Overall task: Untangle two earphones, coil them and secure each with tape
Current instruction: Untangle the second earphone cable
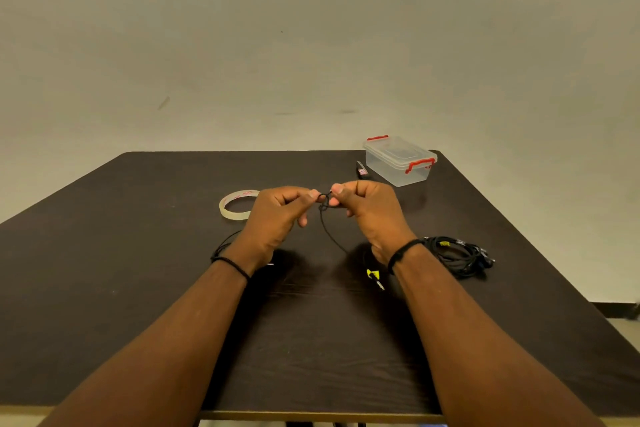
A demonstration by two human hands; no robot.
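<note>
- While the knot [323, 202] of the black earphone cable is lifted above the counter [138, 253], both hands pinch it from opposite sides, probably so that the small loops can be pulled apart in free air
- From the knot the cable [330, 236] hangs down between the wrists, and its plug with a yellow mark [374, 277] lies on the counter under the right wrist; this slack, I think, lets the knot open without tension
- The left hand [277, 218] is grasping the knot with thumb and forefinger; the right hand [367, 211] is grasping it the same way, the other fingers curled
- The second earphone bundle [460, 255] waits just right of the right wrist, not yet tidied
- The tape roll [237, 205] lies flat beyond the left hand, near for the later securing
- A clear box with red clips [400, 159] stands closed at the far right corner, a small dark object [362, 170] beside it
</note>
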